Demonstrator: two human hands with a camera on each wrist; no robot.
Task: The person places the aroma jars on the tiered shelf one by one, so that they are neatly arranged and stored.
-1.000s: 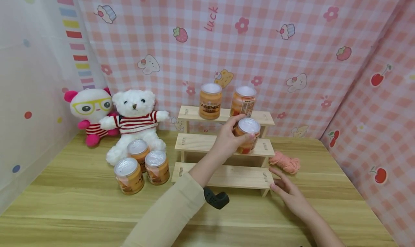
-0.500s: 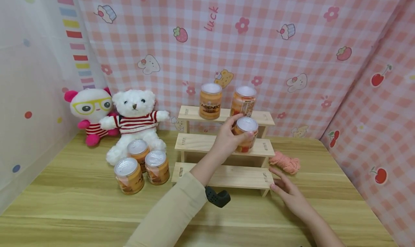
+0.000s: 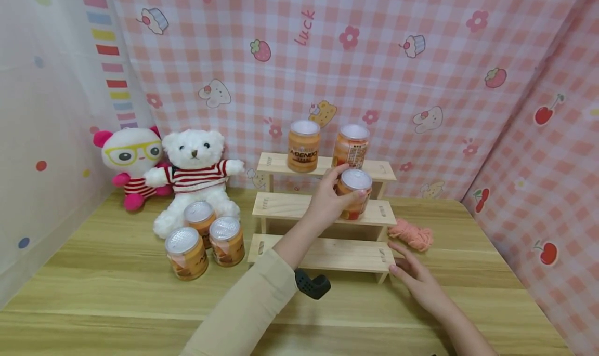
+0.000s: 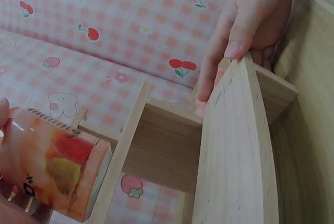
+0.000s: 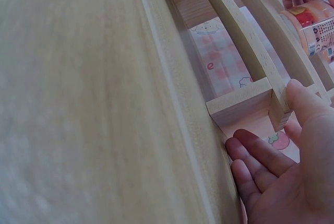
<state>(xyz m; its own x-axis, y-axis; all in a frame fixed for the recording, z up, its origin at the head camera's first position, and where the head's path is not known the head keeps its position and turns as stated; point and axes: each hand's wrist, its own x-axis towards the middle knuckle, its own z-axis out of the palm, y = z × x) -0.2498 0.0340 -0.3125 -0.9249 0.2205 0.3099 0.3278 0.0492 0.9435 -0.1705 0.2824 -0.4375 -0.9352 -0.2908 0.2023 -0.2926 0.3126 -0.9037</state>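
Note:
In the head view my left hand (image 3: 328, 199) grips an orange can (image 3: 357, 202) with a clear lid, thumb in front and fingers behind. The can stands upright at the right of the middle step of a three-tier wooden display stand (image 3: 323, 253); its bottom meets the wood in the left wrist view. My right hand (image 3: 420, 279) holds the right end of the lowest step, thumb (image 4: 237, 44) at the front corner and index finger behind. Its other fingers (image 5: 255, 156) hang loosely curled below. Two more cans, left (image 3: 303, 150) and right (image 3: 351, 150), stand on the top step.
On the table's left, three cans (image 3: 186, 260) stand together before a white teddy bear (image 3: 194, 176) and a pink-eared plush (image 3: 135, 161). Pink yarn (image 3: 412, 235) lies right of the stand. Checked cloth (image 3: 299, 75) hangs behind. A black device (image 3: 312, 285) sits by my left wrist.
My left hand shifted the can slightly left and back on the middle step, then stayed nearly still. The right hand has not visibly moved.

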